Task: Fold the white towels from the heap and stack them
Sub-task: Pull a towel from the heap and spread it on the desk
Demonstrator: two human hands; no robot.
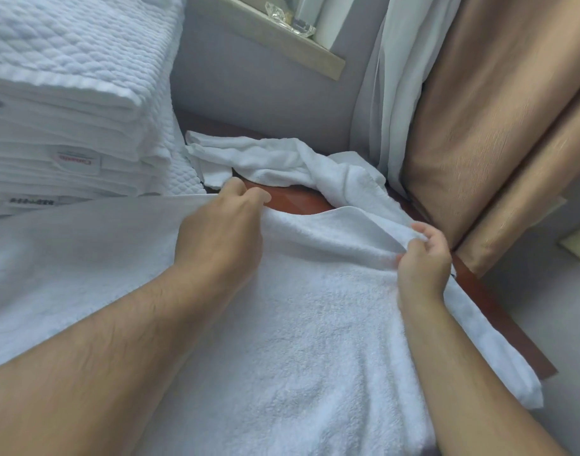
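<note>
Both hands pinch the white towel's far edge: left hand mid-table, right hand near its right edge, fingers curled on cloth.

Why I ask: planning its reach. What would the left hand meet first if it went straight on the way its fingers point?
Probably the crumpled towel heap, past a bare strip of table; the left hand points there, though depth is unclear.

Ahead: bare surface strip passable, loose towel heap behind it. Your left: tall folded stack blocks side. Your right: curtain crowds surface edge.
</note>
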